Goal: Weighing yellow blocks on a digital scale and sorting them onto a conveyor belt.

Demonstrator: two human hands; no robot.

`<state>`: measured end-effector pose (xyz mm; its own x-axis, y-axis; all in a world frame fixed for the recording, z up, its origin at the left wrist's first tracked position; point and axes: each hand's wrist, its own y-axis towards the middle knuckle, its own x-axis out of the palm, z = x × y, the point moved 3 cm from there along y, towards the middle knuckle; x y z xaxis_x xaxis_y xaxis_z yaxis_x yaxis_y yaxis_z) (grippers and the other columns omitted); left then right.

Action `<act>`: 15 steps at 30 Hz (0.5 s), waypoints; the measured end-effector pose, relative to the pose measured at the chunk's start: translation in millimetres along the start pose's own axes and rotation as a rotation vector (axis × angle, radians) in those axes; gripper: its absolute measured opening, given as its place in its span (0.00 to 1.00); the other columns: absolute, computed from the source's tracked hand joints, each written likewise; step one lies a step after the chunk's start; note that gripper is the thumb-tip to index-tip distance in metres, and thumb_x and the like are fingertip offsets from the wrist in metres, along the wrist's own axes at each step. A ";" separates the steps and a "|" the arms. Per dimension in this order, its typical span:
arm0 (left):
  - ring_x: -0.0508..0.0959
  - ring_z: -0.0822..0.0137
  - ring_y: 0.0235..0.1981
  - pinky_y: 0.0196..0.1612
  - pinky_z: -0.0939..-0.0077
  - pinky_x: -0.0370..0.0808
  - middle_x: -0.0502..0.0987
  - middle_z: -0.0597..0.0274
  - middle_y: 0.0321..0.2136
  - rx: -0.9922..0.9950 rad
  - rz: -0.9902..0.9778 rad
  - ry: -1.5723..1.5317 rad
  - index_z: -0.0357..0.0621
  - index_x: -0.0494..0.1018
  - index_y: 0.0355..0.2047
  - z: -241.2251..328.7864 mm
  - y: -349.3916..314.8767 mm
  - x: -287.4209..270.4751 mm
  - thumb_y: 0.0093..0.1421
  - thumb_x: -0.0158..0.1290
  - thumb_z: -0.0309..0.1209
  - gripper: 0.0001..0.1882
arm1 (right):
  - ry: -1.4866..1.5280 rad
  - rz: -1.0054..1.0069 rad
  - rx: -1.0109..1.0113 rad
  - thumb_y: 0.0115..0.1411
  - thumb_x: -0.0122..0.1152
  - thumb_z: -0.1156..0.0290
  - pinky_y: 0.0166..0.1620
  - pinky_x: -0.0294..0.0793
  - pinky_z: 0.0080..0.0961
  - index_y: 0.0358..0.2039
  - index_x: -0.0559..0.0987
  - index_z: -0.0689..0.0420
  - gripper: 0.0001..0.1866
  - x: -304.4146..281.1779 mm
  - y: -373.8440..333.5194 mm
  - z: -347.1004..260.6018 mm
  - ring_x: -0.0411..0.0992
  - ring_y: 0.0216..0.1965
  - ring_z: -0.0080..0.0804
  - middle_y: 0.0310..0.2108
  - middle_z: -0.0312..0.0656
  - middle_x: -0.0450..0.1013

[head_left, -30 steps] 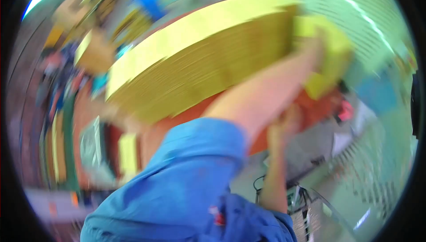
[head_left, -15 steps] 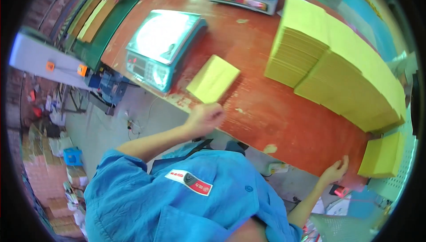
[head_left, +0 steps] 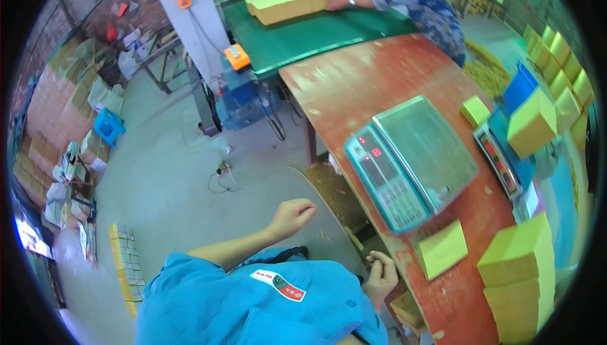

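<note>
Small yellow paper stack [head_left: 442, 250]: flat on red bench [head_left: 360, 82], near scale [head_left: 395, 187]. Right hand [head_left: 382, 277]: by the bench edge, I see fingers bent, loosely parted. Left hand [head_left: 292, 217]: fingers curled narrow, above floor [head_left: 164, 174]; half a second ago, I had it beside the small stack. Tall yellow stack [head_left: 515, 282]: farther right.
</note>
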<state>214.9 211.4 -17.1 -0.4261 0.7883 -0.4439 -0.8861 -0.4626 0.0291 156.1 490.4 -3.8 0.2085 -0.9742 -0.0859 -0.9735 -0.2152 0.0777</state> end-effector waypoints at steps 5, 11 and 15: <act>0.78 0.73 0.27 0.32 0.76 0.74 0.80 0.59 0.25 -0.114 0.279 -0.062 0.36 0.77 0.31 -62.6 55.5 -133.1 0.60 0.52 0.28 0.08 | 0.041 -0.380 0.071 0.61 0.50 0.83 0.38 0.74 0.20 0.37 0.79 0.66 0.09 115.9 27.9 -6.6 0.75 0.34 0.25 0.33 0.42 0.77; 0.80 0.58 0.38 0.43 0.67 0.74 0.79 0.48 0.38 0.041 0.530 0.380 0.39 0.76 0.45 -84.9 162.3 -258.9 0.56 0.54 0.34 0.18 | -0.030 -0.607 0.085 0.59 0.56 0.81 0.33 0.73 0.21 0.36 0.81 0.63 0.07 184.6 76.8 2.7 0.75 0.30 0.24 0.31 0.43 0.78; 0.75 0.51 0.49 0.52 0.63 0.71 0.72 0.43 0.51 -0.103 0.549 0.518 0.40 0.66 0.58 -117.9 228.6 -322.2 0.53 0.58 0.36 0.32 | -0.061 -0.739 0.143 0.59 0.57 0.79 0.34 0.73 0.21 0.38 0.80 0.63 0.07 223.9 106.3 22.8 0.73 0.30 0.22 0.31 0.42 0.77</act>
<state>171.1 -196.2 27.0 -0.6380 0.1545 -0.7543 -0.5394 -0.7888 0.2947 97.1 250.9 -37.4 0.8103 -0.5733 -0.1209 -0.5859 -0.7961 -0.1513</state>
